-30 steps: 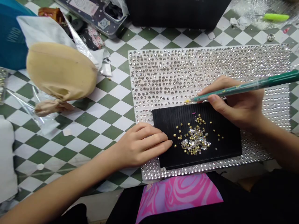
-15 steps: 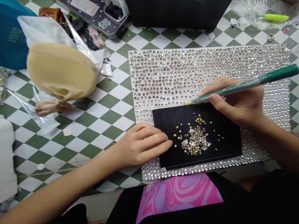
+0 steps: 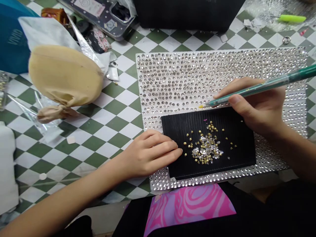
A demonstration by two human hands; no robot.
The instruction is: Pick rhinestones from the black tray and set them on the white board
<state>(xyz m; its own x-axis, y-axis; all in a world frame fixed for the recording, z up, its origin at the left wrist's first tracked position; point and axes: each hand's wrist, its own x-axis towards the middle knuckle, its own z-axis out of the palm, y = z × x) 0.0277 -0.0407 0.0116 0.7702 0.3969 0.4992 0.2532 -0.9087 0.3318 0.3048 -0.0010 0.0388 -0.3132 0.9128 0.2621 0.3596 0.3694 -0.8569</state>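
My right hand (image 3: 256, 105) is shut on a green pick-up pen (image 3: 266, 85), with its tip just right of a tiny yellow stone (image 3: 200, 106). That stone lies on a large rhinestone-covered sheet (image 3: 197, 75), set in dense rows. On the sheet rests a black ribbed sorting tray (image 3: 237, 158), holding a loose pile of gold and clear rhinestones (image 3: 206, 148). My left hand (image 3: 150, 153) lies on the tray's left edge, holding nothing, its fingertips short of the pile.
The sheet lies on a green-and-white checkered tablecloth (image 3: 108, 131). To the left are a tan stocking-wrapped bundle (image 3: 65, 75) and a teal bag (image 3: 12, 39). A patterned phone case (image 3: 98, 16) and black case (image 3: 187, 13) stand behind; pink fabric (image 3: 187, 207) lies in front.
My right hand and the pen have shifted right and slightly up, and the pen tip now stands apart from the yellow stone. My left hand and the tray have not moved.
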